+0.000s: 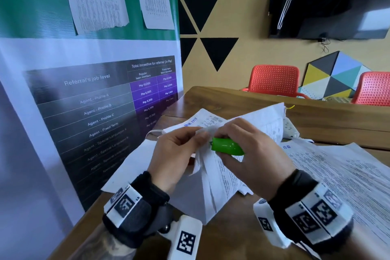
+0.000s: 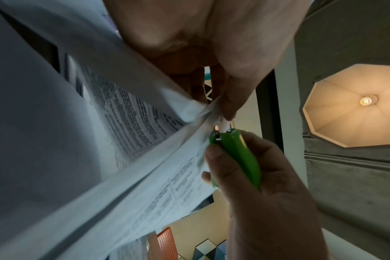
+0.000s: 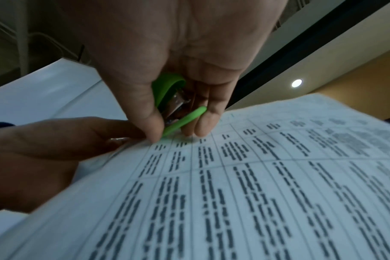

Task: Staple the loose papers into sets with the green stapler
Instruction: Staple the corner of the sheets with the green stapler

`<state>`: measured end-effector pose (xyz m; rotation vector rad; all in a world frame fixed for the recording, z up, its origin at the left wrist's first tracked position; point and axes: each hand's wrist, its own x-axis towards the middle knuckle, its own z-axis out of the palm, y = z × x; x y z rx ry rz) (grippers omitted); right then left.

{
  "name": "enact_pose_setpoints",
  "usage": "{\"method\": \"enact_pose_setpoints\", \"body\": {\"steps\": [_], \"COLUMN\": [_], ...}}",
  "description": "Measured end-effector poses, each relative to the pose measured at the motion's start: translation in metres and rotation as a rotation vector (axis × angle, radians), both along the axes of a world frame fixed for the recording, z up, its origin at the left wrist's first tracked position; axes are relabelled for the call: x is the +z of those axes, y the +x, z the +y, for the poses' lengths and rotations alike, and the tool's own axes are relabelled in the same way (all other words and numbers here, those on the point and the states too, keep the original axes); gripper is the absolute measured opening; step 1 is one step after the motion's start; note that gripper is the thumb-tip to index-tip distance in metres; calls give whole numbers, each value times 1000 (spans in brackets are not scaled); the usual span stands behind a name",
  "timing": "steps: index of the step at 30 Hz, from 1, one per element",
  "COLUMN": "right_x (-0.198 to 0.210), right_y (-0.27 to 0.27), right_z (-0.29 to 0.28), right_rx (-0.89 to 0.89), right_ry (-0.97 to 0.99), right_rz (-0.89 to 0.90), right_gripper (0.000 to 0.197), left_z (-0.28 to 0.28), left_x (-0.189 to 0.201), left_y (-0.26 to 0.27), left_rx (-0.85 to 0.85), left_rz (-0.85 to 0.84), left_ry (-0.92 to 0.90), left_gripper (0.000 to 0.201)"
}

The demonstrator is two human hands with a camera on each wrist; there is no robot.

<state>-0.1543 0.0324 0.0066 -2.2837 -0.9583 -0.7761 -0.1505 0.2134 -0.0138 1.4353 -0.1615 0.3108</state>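
Note:
A small green stapler [image 1: 226, 146] is gripped in my right hand [image 1: 251, 154], thumb on top and fingers beneath, above the wooden table [image 1: 232, 99]. Its mouth sits on the corner of a set of printed papers [image 1: 211, 175] held up in the air. My left hand [image 1: 181, 152] pinches that same corner right beside the stapler's nose. In the left wrist view the stapler [image 2: 236, 154] bites the paper corner [image 2: 211, 112]. In the right wrist view the stapler [image 3: 174, 105] shows its metal magazine, and the printed sheets [image 3: 256, 193] hang below.
More printed sheets [image 1: 341, 175] lie spread on the table to the right, others [image 1: 196, 120] behind my hands. A printed banner [image 1: 88, 91] stands close on the left. Two red chairs [image 1: 274, 80] stand beyond the table's far edge.

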Motion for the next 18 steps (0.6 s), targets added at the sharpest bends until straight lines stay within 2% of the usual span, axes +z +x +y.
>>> {"method": "enact_pose_setpoints", "body": {"steps": [3,5,13,18], "right_x": [-3,-2,-3,-5], "right_y": [2,2,0,-2], "right_z": [0,0,1,4], "right_rx": [-23,-14,-45,-63], "right_ry": [-12,7,-13,-9], "right_rz": [-28,-38,-125,-131], "right_gripper": [28,26,24,33], "left_z": [0,2,-1,-4], "left_x": [3,3,2,0], "left_y": [-1,-1,-4,-5], "left_rx": [-32,-48,-71,-73], "left_rz": [95,111,81,38], "left_ry": [-142,-166,-172,-119], "left_gripper": [15,15,14,16]}}
